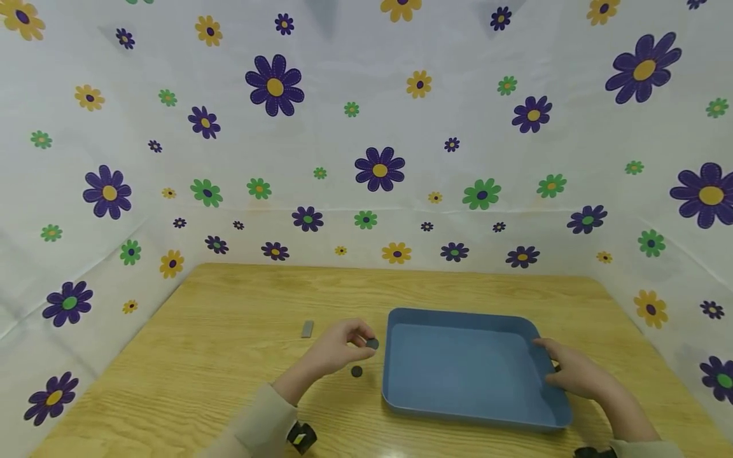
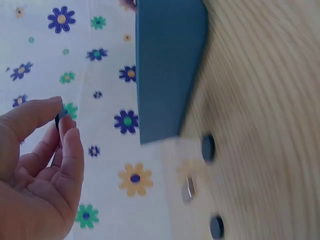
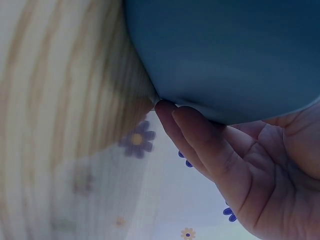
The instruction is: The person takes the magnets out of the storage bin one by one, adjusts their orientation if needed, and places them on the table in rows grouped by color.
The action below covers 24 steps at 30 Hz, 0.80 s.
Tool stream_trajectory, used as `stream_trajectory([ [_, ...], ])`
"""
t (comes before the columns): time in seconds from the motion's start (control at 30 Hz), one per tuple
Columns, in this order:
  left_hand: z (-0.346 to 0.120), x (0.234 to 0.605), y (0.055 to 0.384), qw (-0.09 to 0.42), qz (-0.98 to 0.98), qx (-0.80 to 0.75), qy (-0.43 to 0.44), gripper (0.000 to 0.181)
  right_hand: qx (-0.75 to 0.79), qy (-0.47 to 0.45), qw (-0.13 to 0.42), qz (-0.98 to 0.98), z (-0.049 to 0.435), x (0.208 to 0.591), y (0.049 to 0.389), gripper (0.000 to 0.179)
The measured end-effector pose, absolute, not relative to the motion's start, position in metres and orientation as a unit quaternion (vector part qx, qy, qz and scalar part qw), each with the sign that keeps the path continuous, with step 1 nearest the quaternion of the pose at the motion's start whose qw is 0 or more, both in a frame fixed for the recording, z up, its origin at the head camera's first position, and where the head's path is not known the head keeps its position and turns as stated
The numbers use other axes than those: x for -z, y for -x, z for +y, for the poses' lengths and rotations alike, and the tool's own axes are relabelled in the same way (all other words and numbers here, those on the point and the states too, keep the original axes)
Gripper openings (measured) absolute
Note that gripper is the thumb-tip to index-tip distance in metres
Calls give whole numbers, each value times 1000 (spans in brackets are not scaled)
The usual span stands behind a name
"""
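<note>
My left hand (image 1: 338, 346) pinches a small dark round disc (image 1: 372, 343) between thumb and fingertips, just left of the blue tray (image 1: 458, 416). The left wrist view shows that disc (image 2: 61, 115) edge-on, held above the tabletop. On the table below the hand lies another dark disc (image 1: 357, 371). Two dark discs on the wood show in the left wrist view, the lower disc (image 2: 216, 227) and one closer to the tray. My right hand (image 1: 578, 372) grips the tray's right wall, and its fingers (image 3: 200, 135) reach under the tray's edge in the right wrist view.
A small grey rectangular piece (image 1: 307, 329) lies on the wooden table (image 1: 229, 356), left of the tray and behind the left hand. Flower-printed white cloth (image 1: 343, 127) stands behind the table and along both sides.
</note>
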<state>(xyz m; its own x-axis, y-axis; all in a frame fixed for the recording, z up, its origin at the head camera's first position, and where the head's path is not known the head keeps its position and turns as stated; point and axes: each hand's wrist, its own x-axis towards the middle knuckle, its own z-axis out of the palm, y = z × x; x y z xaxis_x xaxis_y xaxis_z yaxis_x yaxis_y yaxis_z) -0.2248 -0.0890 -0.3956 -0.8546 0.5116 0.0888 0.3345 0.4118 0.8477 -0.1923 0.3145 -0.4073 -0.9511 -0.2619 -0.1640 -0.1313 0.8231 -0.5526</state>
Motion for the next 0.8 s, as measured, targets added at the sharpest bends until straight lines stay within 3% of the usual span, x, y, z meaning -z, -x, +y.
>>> stream_trajectory([
  [0.37, -155, 405, 227, 42, 866, -466, -175, 17, 288, 93, 130, 944, 316, 409, 193, 62],
  [0.8, -197, 418, 238, 46, 905, -394, -152, 15, 292, 93, 129, 943, 316, 409, 194, 64],
])
